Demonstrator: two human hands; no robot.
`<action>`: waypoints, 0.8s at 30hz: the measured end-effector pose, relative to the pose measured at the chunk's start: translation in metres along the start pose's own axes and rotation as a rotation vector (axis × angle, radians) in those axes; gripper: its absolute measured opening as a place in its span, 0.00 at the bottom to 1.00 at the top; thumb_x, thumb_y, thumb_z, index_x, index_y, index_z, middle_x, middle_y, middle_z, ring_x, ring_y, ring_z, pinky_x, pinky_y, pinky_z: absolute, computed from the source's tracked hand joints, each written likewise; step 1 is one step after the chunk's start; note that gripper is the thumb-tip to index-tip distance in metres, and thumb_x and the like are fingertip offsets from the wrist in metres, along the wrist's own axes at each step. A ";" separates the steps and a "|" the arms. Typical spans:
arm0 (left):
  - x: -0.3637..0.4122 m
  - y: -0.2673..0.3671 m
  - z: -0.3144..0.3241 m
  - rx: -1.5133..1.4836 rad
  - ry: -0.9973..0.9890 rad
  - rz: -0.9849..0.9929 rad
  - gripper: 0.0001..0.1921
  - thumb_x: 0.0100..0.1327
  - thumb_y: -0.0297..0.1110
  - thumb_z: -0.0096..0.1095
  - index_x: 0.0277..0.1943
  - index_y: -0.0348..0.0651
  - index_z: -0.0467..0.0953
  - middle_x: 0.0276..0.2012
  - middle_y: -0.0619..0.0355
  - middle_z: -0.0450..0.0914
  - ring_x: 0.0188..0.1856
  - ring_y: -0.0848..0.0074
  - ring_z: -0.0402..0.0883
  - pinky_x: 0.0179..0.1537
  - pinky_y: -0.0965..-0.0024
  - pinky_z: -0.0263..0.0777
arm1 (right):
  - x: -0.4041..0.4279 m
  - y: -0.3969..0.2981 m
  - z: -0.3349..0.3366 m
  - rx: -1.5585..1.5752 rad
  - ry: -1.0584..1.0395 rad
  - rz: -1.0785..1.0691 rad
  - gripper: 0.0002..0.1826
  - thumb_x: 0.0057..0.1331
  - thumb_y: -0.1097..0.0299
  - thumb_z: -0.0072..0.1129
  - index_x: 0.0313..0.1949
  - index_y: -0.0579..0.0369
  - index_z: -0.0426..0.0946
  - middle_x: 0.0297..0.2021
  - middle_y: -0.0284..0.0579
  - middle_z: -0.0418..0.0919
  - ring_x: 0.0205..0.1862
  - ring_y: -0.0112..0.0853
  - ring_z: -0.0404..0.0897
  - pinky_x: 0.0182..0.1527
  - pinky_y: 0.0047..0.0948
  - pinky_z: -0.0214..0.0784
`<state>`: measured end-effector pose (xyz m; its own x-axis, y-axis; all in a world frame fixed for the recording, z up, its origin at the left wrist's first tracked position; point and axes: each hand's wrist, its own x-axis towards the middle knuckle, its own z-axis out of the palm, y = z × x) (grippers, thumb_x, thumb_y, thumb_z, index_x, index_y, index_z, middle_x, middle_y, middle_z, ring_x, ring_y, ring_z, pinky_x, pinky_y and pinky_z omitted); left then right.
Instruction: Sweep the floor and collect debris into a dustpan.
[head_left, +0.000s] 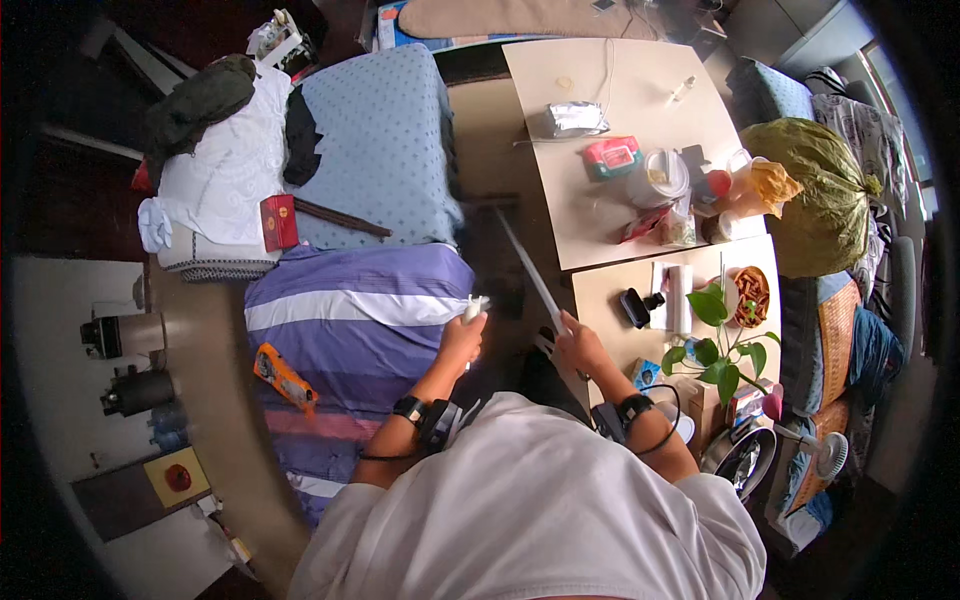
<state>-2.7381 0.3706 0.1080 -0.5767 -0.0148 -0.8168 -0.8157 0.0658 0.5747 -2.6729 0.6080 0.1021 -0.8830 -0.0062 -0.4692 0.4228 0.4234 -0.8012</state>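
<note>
My left hand (460, 343) is closed around a small white object (474, 307); its top pokes out above my fist, and what it is I cannot tell. A long, thin, pale rod-like thing (529, 268) slants up and to the left from my right hand (582, 348), which grips its lower end. Its tip is out over the dark gap between the bed and the tables. Beside my left hand lies a purple and white striped cloth (360, 349). The edge of the nearer table (600, 289) is close to my right hand.
A blue patterned mattress (375, 127) lies ahead on the left, with a red box (278, 223) near it. An orange packet (285, 375) rests on the striped cloth. The far table (547, 82) holds a wipes pack (613, 156) and jars. A potted plant (720, 360) stands at right.
</note>
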 end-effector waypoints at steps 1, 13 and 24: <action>-0.001 0.001 0.000 -0.001 0.002 -0.008 0.12 0.60 0.40 0.58 0.30 0.44 0.66 0.13 0.68 0.60 0.09 0.86 0.57 0.09 0.78 0.49 | 0.012 -0.002 0.000 0.117 -0.057 0.192 0.31 0.60 0.69 0.50 0.64 0.55 0.56 0.19 0.42 0.72 0.17 0.27 0.72 0.19 0.27 0.65; 0.000 -0.009 -0.031 -0.218 -0.191 -0.102 0.14 0.61 0.40 0.59 0.29 0.47 0.61 0.13 0.69 0.58 0.09 0.86 0.55 0.09 0.78 0.47 | 0.033 -0.024 -0.019 -0.129 -0.389 0.343 0.23 0.61 0.69 0.46 0.55 0.60 0.60 0.14 0.41 0.71 0.13 0.29 0.71 0.15 0.30 0.64; 0.018 -0.006 -0.041 -0.554 -0.315 -0.165 0.17 0.61 0.42 0.59 0.23 0.50 0.59 0.13 0.68 0.57 0.11 0.84 0.55 0.12 0.76 0.46 | -0.014 -0.107 -0.061 -0.563 -0.361 0.422 0.34 0.54 0.68 0.57 0.61 0.53 0.59 0.26 0.43 0.78 0.21 0.27 0.77 0.21 0.27 0.72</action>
<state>-2.7450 0.3295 0.0920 -0.4699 0.3172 -0.8238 -0.8433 -0.4370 0.3128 -2.7183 0.6181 0.2173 -0.5094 0.0042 -0.8605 0.4553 0.8499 -0.2654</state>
